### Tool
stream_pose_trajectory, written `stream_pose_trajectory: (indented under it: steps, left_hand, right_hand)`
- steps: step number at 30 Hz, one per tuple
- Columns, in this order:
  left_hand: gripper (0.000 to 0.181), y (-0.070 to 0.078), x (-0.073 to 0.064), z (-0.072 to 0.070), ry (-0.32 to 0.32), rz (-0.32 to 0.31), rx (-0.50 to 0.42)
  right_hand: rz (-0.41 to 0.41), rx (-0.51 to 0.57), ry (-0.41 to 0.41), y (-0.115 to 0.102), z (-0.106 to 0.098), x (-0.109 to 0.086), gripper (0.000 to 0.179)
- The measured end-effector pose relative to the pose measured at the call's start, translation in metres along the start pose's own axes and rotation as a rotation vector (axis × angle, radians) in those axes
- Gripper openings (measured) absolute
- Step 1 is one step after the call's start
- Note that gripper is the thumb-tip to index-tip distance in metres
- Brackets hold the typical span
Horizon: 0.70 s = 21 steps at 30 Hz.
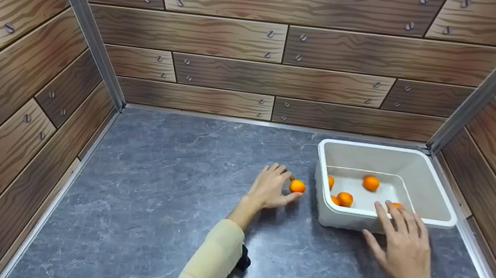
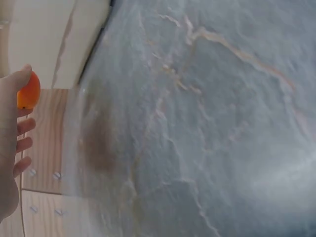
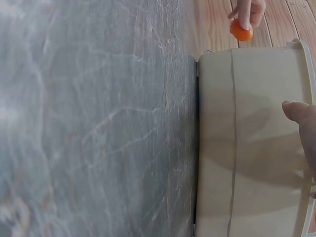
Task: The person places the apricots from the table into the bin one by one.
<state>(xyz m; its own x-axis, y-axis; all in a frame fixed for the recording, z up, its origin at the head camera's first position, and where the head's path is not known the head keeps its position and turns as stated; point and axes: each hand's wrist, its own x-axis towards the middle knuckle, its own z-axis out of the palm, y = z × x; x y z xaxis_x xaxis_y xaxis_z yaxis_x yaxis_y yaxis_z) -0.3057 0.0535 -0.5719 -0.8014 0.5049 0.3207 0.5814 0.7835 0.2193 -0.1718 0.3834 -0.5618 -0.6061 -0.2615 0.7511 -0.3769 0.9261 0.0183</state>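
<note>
My left hand (image 1: 270, 187) pinches a small mandarin (image 1: 297, 186) between thumb and fingers, left of a pale grey plastic bin (image 1: 350, 218). In the left wrist view, the mandarin (image 2: 29, 91) shows between the thumb and index finger, and the other fingers are spread. My right hand (image 1: 402, 247) hovers at the bin's front rim with relaxed fingers reaching over it; its thumb (image 3: 296, 111) is outside the front wall. Inside the bin lie several mandarins, one mandarin (image 1: 371, 183) toward the back and another mandarin (image 1: 345, 199) at the left. One more is partly hidden behind the right fingertips.
The bin stands at the right on a dark grey marbled tabletop (image 1: 155, 184). Wood-patterned panels (image 1: 236, 73) wall the back and both sides, joined by metal corner posts (image 1: 93, 35). The bin's back right corner is close to the right wall.
</note>
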Motion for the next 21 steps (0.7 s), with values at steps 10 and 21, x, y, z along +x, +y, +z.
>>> stream_pose_trajectory:
  steps: [10, 21]
  left_hand:
    - [0.052, 0.009, 0.006, -0.014, 0.083, 0.050, 0.000]
    - [0.051, 0.020, 0.019, -0.030, 0.206, 0.101, -0.058]
  right_hand:
    - [0.004, -0.031, -0.070, 0.001, -0.003, -0.001, 0.074]
    - [0.023, -0.033, -0.107, 0.000, -0.006, -0.001, 0.076]
